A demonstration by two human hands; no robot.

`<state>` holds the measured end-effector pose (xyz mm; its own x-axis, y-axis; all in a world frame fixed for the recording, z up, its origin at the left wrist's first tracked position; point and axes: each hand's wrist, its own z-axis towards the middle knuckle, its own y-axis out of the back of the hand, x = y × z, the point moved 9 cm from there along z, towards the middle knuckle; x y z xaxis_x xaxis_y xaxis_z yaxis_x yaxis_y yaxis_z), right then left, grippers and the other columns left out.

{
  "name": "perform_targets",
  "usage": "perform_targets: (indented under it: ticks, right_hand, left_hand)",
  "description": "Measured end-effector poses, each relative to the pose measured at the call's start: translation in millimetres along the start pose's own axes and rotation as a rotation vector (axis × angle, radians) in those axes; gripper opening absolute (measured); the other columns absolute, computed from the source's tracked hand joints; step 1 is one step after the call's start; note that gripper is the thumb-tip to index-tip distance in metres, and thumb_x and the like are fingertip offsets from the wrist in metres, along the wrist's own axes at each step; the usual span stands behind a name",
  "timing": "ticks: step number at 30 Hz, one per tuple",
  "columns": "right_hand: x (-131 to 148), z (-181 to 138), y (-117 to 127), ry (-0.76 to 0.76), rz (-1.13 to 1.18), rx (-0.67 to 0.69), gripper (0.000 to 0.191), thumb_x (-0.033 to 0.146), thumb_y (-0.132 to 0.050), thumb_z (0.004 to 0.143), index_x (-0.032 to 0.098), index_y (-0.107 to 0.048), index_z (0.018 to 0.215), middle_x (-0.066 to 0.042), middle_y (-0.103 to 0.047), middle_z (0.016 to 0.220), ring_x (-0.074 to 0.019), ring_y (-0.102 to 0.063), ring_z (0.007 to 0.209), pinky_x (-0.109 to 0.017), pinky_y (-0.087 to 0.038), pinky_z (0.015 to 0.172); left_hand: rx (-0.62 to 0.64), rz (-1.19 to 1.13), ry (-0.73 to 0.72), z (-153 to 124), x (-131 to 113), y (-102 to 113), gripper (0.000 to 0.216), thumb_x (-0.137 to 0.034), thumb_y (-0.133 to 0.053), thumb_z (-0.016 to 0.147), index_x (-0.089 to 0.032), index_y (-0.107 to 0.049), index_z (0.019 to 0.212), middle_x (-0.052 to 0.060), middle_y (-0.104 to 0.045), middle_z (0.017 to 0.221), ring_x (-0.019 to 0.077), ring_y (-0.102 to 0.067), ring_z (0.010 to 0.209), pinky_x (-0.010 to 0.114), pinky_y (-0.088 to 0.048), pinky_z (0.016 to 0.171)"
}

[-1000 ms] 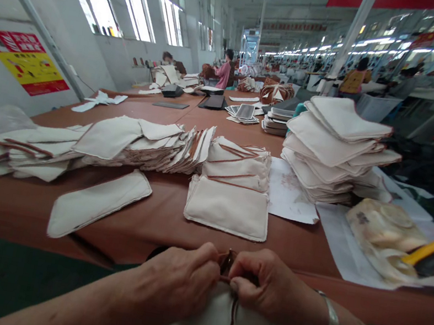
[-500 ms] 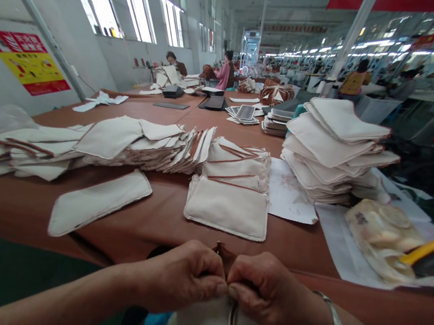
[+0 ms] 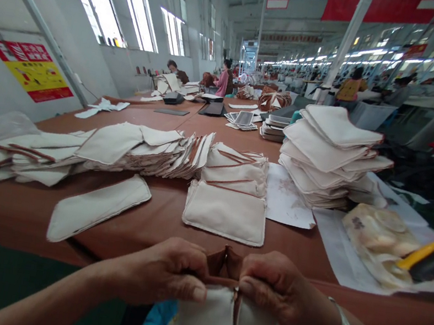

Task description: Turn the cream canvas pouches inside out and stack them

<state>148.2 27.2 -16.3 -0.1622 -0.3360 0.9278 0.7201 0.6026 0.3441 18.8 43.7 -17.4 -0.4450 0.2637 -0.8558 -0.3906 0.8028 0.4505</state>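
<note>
A cream fabric pouch (image 3: 207, 323) with a brown strip, apparently a zipper, down its middle hangs over my lap, its top edge pinched in both hands. My left hand (image 3: 176, 273) grips the upper left edge between thumb and curled fingers. On the other side of the strip, my right hand (image 3: 280, 291) pinches the upper right edge, with its thumb by a small metal-looking piece. Brown lining (image 3: 224, 263) opens between the hands. Just beyond them on the table lies a stack of cream pouches (image 3: 224, 214).
On the brown table (image 3: 161, 242) a long row of cream pieces (image 3: 111, 144) spreads left, with one loose piece (image 3: 99, 209) in front. At right stand a tall pile (image 3: 328, 148) and a plastic bag (image 3: 380, 236) beside a yellow-and-black handle (image 3: 427, 258). Several people sit or stand farther back.
My hands have moved apart, the left one shifting left, and the brown lining between them now spreads wider. The pouch stays held at its top edge.
</note>
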Motion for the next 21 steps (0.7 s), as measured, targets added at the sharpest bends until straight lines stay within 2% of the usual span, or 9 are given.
perform_targets:
  ticks: [2, 4, 7, 10, 12, 14, 17, 19, 21]
  right_hand:
    - [-6.8, -5.2, 14.0, -0.046, -0.074, -0.029, 0.038, 0.042, -0.044, 0.097, 0.014, -0.055, 0.074, 0.002, -0.043, 0.067, -0.0102, -0.038, 0.061, -0.021, -0.031, 0.054]
    - [-15.9, -6.3, 26.1, -0.115, -0.115, -0.007, 0.040, 0.045, -0.043, 0.097, 0.013, -0.058, 0.077, 0.001, -0.046, 0.069, -0.0113, -0.040, 0.062, -0.021, -0.033, 0.055]
    - [-7.7, 8.0, 31.4, -0.082, -0.160, 0.050, 0.043, 0.046, -0.037, 0.099, 0.013, -0.065, 0.092, -0.004, -0.054, 0.082, -0.0148, -0.049, 0.073, -0.025, -0.040, 0.068]
    - [24.2, 32.4, 9.8, 0.114, -0.187, 0.128, 0.036, 0.047, -0.057, 0.089, 0.016, -0.065, 0.106, -0.007, -0.058, 0.100, -0.0193, -0.052, 0.090, -0.028, -0.042, 0.083]
    - [38.5, 43.3, -10.2, 0.202, -0.162, 0.180, 0.027, 0.040, -0.067, 0.083, 0.015, -0.068, 0.093, -0.004, -0.059, 0.091, -0.0177, -0.053, 0.084, -0.026, -0.043, 0.079]
    - [38.2, 47.1, -18.7, 0.191, -0.099, 0.179, 0.020, 0.033, -0.064, 0.085, 0.013, -0.067, 0.085, -0.003, -0.060, 0.084, -0.0157, -0.054, 0.078, -0.024, -0.044, 0.074]
    - [17.2, 39.3, -4.4, 0.103, 0.047, 0.101, 0.023, 0.032, -0.060, 0.090, 0.011, -0.067, 0.094, -0.007, -0.063, 0.092, -0.0179, -0.058, 0.084, -0.026, -0.045, 0.077]
    - [-2.7, 30.7, 11.8, 0.073, 0.105, 0.050, 0.025, 0.034, -0.060, 0.090, 0.010, -0.067, 0.094, -0.010, -0.063, 0.098, -0.0203, -0.058, 0.090, -0.029, -0.045, 0.080]
    - [-23.0, 25.1, 20.8, 0.022, 0.083, 0.038, 0.024, 0.034, -0.062, 0.088, 0.011, -0.067, 0.089, -0.010, -0.063, 0.096, -0.0213, -0.059, 0.090, -0.030, -0.045, 0.081]
  left_hand:
    - [0.058, -0.025, 0.052, -7.0, 12.9, 5.0, 0.039, -0.053, -0.059, 0.085, -0.014, -0.060, 0.080, -0.002, -0.046, 0.075, 0.0110, -0.043, 0.068, 0.019, -0.032, 0.057]
    - [0.024, 0.009, 0.076, -10.3, 15.1, 12.6, 0.040, -0.052, -0.057, 0.086, -0.014, -0.061, 0.078, -0.002, -0.045, 0.073, 0.0117, -0.043, 0.067, 0.019, -0.032, 0.057]
    - [-0.080, 0.099, 0.000, -4.2, -13.8, 17.0, 0.037, -0.047, -0.055, 0.089, -0.014, -0.059, 0.073, -0.001, -0.047, 0.072, 0.0123, -0.044, 0.069, 0.020, -0.034, 0.061]
    - [-0.099, 0.105, -0.062, 6.8, -49.8, 14.1, 0.035, -0.043, -0.056, 0.089, -0.014, -0.057, 0.068, -0.003, -0.044, 0.068, 0.0109, -0.040, 0.065, 0.021, -0.032, 0.060]
    - [-0.035, 0.038, -0.018, 8.6, -53.7, 14.3, 0.038, -0.046, -0.055, 0.089, -0.014, -0.057, 0.069, -0.004, -0.039, 0.065, 0.0101, -0.035, 0.061, 0.021, -0.029, 0.056]
    - [0.051, -0.010, 0.070, 0.9, -37.8, 18.4, 0.044, -0.053, -0.053, 0.088, -0.014, -0.058, 0.070, -0.004, -0.037, 0.062, 0.0096, -0.031, 0.058, 0.021, -0.026, 0.052]
    - [0.107, -0.126, 0.235, -24.4, 9.1, 29.0, 0.049, -0.063, -0.062, 0.077, -0.013, -0.062, 0.072, -0.004, -0.042, 0.060, 0.0097, -0.035, 0.055, 0.020, -0.029, 0.051]
    - [0.104, -0.305, 0.307, -40.4, 35.1, 30.3, 0.050, -0.060, -0.075, 0.065, -0.014, -0.067, 0.081, -0.002, -0.054, 0.066, 0.0112, -0.044, 0.058, 0.020, -0.036, 0.055]
    - [0.081, -0.462, 0.318, -47.6, 43.9, 27.6, 0.050, -0.051, -0.082, 0.059, -0.014, -0.067, 0.090, 0.000, -0.061, 0.075, 0.0126, -0.051, 0.063, 0.021, -0.041, 0.061]
